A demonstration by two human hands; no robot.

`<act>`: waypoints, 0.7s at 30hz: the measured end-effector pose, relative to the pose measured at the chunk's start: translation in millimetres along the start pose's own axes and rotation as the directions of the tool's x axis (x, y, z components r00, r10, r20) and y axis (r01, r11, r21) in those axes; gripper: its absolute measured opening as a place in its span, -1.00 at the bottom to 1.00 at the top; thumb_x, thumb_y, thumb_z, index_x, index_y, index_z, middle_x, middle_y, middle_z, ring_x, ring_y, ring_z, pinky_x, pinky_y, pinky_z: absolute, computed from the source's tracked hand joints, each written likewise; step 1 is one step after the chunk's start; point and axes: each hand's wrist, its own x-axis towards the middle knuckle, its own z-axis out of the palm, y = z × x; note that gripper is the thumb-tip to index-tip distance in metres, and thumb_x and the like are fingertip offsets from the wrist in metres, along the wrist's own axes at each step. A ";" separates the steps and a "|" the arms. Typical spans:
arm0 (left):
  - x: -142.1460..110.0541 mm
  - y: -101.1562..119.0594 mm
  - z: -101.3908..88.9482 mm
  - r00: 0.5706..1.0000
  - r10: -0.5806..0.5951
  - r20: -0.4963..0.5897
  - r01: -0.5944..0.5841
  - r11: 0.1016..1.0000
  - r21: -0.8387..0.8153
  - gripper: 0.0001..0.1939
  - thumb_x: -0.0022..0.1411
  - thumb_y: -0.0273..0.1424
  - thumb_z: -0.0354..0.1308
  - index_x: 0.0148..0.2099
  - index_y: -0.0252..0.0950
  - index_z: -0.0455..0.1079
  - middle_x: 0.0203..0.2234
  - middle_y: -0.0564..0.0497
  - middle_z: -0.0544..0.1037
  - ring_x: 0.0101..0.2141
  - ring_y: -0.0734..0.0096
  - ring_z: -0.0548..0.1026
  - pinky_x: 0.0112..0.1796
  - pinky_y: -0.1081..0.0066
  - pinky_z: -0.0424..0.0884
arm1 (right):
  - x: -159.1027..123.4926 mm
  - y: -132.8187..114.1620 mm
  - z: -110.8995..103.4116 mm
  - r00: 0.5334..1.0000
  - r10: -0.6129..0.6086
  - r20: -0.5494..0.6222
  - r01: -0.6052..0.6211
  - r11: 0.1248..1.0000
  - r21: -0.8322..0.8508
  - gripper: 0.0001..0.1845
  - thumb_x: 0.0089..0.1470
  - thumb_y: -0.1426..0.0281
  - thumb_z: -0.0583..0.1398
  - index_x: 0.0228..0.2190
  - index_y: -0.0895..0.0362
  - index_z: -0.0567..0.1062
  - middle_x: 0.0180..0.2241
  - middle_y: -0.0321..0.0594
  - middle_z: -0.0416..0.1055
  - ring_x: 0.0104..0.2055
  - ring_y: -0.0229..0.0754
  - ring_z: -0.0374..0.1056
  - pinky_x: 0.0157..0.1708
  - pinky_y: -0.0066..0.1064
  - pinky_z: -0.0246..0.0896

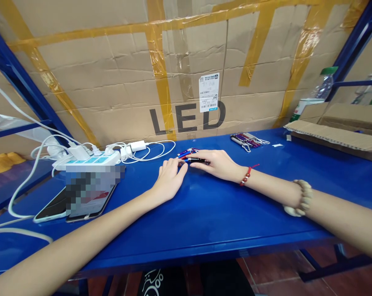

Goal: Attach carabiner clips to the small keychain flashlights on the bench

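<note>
My right hand (218, 164) has thumb and fingers closed round a slim black metal tube (198, 160), which looks like a small penlight; its exact kind is hard to make out. Close by, my left hand (170, 179) rests low over the table, thumb apart from the fingers, its fingertips at the near end of the small tubes. Just beyond both hands lie a few blue and red metal tubes (184, 153), partly covered by the fingers. Farther right is a pile of similar tubes (246, 140) in purple, red and grey, with pale wrist cords.
The blue table (204, 222) backs onto a large taped cardboard box (118, 82). On the left are a white power strip (93, 159) with tangled cables and two phones (91, 201). An open carton (343, 135) and a plastic bottle (320, 90) stand at right.
</note>
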 end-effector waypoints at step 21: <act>-1.6 6.4 -4.4 0.997 -0.072 0.010 0.072 0.993 -0.091 -0.63 0.33 -0.19 -0.29 -0.07 -0.22 0.26 -0.07 -0.04 0.39 -0.01 0.23 0.22 0.08 0.12 0.08 | 1.4 3.6 2.5 0.995 -0.002 -0.101 0.007 0.999 0.051 -0.62 0.20 0.26 0.06 0.00 0.08 0.43 -0.25 -0.16 0.43 -0.28 -0.22 0.33 -0.27 -0.38 0.24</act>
